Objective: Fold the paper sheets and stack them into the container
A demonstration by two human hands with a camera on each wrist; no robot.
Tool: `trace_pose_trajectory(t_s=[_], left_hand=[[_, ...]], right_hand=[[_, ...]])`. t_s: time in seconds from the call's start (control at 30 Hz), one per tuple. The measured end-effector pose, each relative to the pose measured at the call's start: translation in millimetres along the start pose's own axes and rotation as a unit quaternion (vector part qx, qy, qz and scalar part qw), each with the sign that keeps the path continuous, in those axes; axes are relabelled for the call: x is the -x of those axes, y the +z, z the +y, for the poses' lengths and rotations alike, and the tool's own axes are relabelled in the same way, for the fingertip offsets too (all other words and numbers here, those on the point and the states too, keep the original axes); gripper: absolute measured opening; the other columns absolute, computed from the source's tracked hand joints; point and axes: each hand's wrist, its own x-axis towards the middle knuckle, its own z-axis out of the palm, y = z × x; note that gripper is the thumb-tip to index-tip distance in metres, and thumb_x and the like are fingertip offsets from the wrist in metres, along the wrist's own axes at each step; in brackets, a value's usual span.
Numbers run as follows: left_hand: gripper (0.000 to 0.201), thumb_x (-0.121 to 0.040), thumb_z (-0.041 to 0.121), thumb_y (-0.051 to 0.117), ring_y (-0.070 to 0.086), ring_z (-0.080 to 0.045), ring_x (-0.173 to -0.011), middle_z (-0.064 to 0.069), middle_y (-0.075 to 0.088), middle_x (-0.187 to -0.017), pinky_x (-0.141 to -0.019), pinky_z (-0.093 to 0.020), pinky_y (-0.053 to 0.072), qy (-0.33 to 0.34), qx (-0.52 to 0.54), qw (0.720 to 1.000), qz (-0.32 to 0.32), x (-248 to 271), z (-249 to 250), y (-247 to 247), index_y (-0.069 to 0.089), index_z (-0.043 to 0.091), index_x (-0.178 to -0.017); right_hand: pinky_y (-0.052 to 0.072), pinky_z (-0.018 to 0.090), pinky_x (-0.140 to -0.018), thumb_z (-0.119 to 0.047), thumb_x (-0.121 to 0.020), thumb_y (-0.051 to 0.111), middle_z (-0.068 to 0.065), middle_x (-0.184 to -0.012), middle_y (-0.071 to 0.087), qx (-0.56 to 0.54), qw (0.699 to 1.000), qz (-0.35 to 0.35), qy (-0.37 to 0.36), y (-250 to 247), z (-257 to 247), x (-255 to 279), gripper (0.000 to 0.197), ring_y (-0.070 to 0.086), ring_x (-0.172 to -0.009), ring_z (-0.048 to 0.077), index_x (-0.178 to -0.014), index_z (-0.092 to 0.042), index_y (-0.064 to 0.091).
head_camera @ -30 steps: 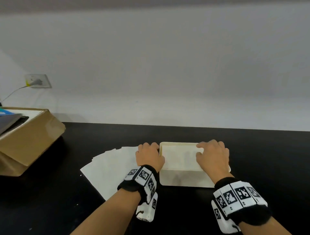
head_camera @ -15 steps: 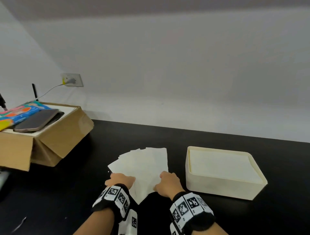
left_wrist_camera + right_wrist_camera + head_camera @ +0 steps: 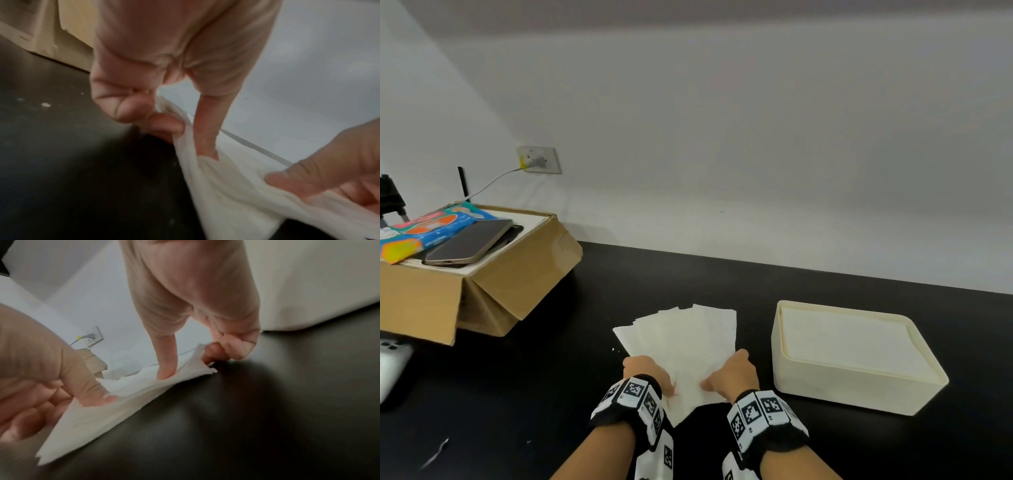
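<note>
At the table's left edge sits a box carrying a phone. Near the front edge, middle, lies a fanned pile of sheets. The left hand pinches the top sheet's left side, thumb against curled fingers; the right hand pinches its right side (index finger pressing down). Toward the right edge, just beside the sheets, stands the container, holding folded paper.

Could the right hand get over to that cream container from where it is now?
Probably yes: the right hand grips the top paper sheet, and only bare black table separates it from the container.
</note>
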Motion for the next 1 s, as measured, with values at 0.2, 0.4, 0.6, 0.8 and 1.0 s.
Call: trace_pose_trajectory(t_s=[0.2,0.4,0.6,0.8,1.0], left_hand=[[0.075,-0.075,0.024,0.078,0.05,-0.023,-0.125,-0.009,0.048,-0.134,-0.102,-0.028,0.045,0.03,0.014,0.997,-0.068,9,-20,9,0.035,0.003,-0.132],[0.055,-0.073,0.02,0.079,0.057,-0.02,-0.117,-0.003,0.063,-0.123,-0.1,-0.03,0.046,0.099,-0.01,0.981,-0.167,36,-40,17,0.058,0.01,-0.123],[0.052,-0.076,0.021,0.076,0.061,-0.018,-0.108,-0.003,0.066,-0.114,-0.096,-0.031,0.049,0.12,-0.033,0.963,-0.239,62,-58,19,0.057,0.014,-0.123],[0.042,-0.078,0.018,0.074,0.054,-0.005,-0.068,0.008,0.06,-0.081,-0.062,-0.014,0.048,0.145,-0.009,0.945,-0.294,80,-67,25,0.061,0.016,-0.118],[0.039,-0.073,0.023,0.079,0.064,-0.022,-0.105,-0.003,0.069,-0.108,-0.092,-0.04,0.053,0.099,0.188,0.923,-0.32,93,-65,33,0.063,0.017,-0.109]], right_hand=[[0.042,0.031,-0.102,-0.026,-0.07,0.08,0.006,-0.133,0.05,0.042,0.999,-0.031,-0.01,0,22,10,0.076,0.048,-0.125,0.022,-0.132,-0.009,0.038],[0.044,0.024,-0.091,-0.024,-0.086,0.064,0.007,-0.123,0.062,-0.029,0.999,-0.001,-0.039,-3,52,32,0.038,0.057,-0.116,0.024,-0.118,-0.005,0.06],[0.047,0.028,-0.097,-0.02,-0.077,0.074,0.007,-0.121,0.063,-0.025,0.999,-0.021,0.003,-9,84,48,0.046,0.058,-0.115,0.024,-0.118,-0.005,0.06],[0.047,0.041,-0.101,-0.008,-0.054,0.086,0.006,-0.119,0.061,-0.024,0.995,-0.091,0.019,-12,109,58,0.078,0.056,-0.115,0.025,-0.123,-0.008,0.051],[0.049,0.036,-0.097,-0.007,-0.058,0.086,0.003,-0.118,0.057,-0.015,0.996,-0.083,0.003,-12,121,73,0.07,0.055,-0.114,0.021,-0.116,-0.012,0.047]])
